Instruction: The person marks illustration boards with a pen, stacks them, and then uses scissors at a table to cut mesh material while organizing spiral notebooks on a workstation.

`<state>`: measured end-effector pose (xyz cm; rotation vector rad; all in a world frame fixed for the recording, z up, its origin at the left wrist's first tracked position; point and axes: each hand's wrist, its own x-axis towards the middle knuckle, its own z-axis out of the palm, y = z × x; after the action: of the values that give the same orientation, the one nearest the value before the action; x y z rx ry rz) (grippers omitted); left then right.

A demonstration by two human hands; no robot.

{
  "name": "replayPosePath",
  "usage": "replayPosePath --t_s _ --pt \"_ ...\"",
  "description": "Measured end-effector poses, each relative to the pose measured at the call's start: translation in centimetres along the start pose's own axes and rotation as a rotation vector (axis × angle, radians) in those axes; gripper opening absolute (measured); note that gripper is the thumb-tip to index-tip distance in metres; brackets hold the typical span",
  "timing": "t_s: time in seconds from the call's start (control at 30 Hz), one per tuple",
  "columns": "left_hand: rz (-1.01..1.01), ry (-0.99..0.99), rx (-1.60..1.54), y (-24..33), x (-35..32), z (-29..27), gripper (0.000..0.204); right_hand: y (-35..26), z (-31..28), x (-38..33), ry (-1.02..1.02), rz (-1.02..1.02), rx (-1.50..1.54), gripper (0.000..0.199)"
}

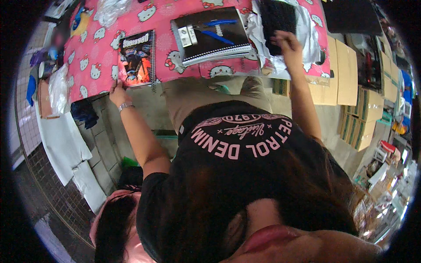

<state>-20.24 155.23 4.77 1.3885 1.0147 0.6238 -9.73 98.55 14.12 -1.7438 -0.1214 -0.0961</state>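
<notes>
My left hand (pixel 117 94) is at the table's front edge, fingers closed at the lower corner of a small spiral notebook (pixel 137 59) with a dark and orange picture cover. To the right, my right hand (pixel 287 44) hovers over or touches a stack of black sheets (pixel 277 22) with its fingers loosely bent and apart; nothing shows in them. Crumpled white wrapping paper (pixel 309 46) lies under and around that stack. Between the hands lies a larger black spiral notebook (pixel 193 48). Blue-handled pliers (pixel 219 33) with a white tag (pixel 187 36) rest on its cover.
A pink patterned cloth (pixel 94 48) covers the table. Clear plastic wrap (pixel 109 11) lies at the back left, beside a yellow-and-blue roll (pixel 80 21). Cardboard boxes (pixel 346 72) stand right of the table. A person in pink (pixel 136 236) is at my lower left.
</notes>
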Motion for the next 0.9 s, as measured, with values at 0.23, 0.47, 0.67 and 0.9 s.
replayPosePath --t_s 0.23,0.47,0.67,0.9 --pt "0.088 0.118 0.158 -0.2 -0.6 -0.9 0.027 2.9 6.5 0.6 -0.076 -0.047 -0.638 0.018" --pt "0.899 -0.363 0.394 8.8 -13.4 9.5 0.028 -3.9 9.0 4.2 -0.005 -0.217 -0.521 0.030" --pt "1.260 -0.826 0.636 7.4 -21.3 14.5 0.034 -3.5 15.3 4.8 -0.262 -0.566 -0.895 0.047" --pt "1.323 -0.823 0.838 6.7 -21.6 14.5 0.042 -2.4 3.5 5.8 0.189 -0.410 -1.197 0.054"
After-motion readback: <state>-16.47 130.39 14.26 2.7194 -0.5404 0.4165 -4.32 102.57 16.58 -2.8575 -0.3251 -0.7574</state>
